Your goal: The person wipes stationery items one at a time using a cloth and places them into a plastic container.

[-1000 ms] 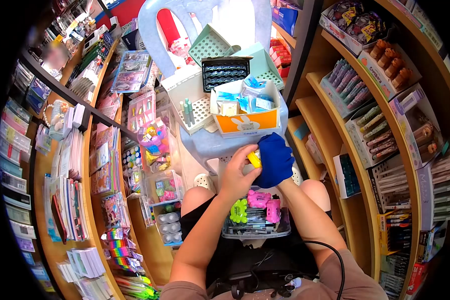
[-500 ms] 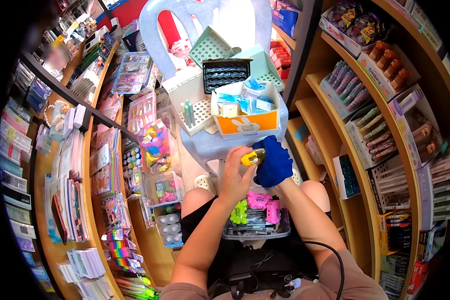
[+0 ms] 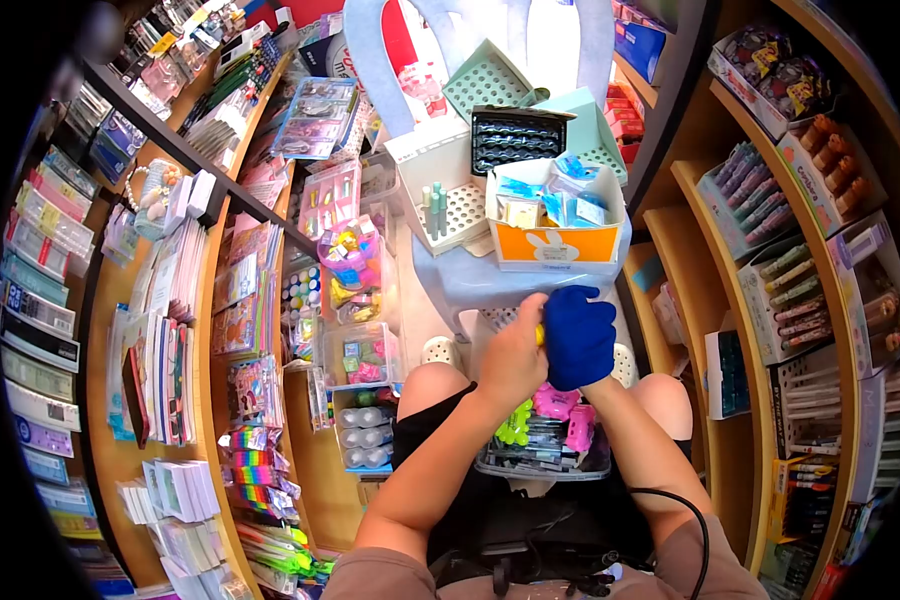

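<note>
My bare left hand (image 3: 513, 350) is closed round a small yellow-and-dark object (image 3: 540, 334), of which only a yellow sliver shows. Pressed against it from the other side is my right hand (image 3: 580, 340), in a blue knitted glove with its fingers curled in. The two hands meet above my lap, and they hide most of the object, so its kind cannot be made out. Just below them, a clear plastic bin (image 3: 545, 470) on my lap holds many pens, a green flower-shaped piece (image 3: 514, 424) and pink pieces (image 3: 556, 402).
In front stands a pale blue plastic chair (image 3: 460, 285). It bears an orange-fronted box (image 3: 555, 247) of blue packets, a white perforated box (image 3: 425, 165) with green tubes, and a black tray (image 3: 517, 140). Stocked shelves (image 3: 195, 330) line the left, wooden shelves (image 3: 740, 420) the right.
The view has swung left, so the scene sits further right. My hands have come closer together, covering the object that showed its yellow body and dark, shiny part before.
</note>
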{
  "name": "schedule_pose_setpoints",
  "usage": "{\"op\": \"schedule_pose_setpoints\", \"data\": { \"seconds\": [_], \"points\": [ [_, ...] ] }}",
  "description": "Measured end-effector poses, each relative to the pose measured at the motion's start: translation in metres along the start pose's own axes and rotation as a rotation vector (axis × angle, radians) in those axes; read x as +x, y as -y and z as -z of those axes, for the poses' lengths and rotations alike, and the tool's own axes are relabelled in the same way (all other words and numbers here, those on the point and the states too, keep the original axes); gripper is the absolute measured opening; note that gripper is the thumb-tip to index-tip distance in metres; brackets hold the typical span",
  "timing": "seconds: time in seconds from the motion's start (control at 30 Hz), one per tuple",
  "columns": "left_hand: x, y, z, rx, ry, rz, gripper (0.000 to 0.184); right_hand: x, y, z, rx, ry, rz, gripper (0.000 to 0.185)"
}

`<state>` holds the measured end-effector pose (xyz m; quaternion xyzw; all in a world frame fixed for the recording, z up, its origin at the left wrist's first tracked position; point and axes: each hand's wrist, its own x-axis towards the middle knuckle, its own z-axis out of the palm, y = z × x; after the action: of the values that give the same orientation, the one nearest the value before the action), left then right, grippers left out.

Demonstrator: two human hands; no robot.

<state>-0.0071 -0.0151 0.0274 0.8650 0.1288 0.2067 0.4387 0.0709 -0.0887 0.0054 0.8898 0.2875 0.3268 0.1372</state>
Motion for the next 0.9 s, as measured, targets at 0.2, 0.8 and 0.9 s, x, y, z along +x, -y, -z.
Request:
{"op": "schedule_pose_setpoints", "data": {
  "seconds": [0.2,0.8,0.9],
  "points": [
    [0.002,0.011,0.036,-0.019,0.030,-0.018,0.045,0.008,-0.039,0.005,1.108,0.286,-0.123,0.040],
    [0.085,0.464,0.202,0.266,-0.673,0.816,0.055,0.019,-0.017,-0.016,1.195,0.447,-0.011,0.030],
    [0.102,0.471,0.211,-0.083,-0.867,0.695,0.060,0.016,-0.010,-0.023,0.907,0.363,0.001,0.038]
  ]
}}
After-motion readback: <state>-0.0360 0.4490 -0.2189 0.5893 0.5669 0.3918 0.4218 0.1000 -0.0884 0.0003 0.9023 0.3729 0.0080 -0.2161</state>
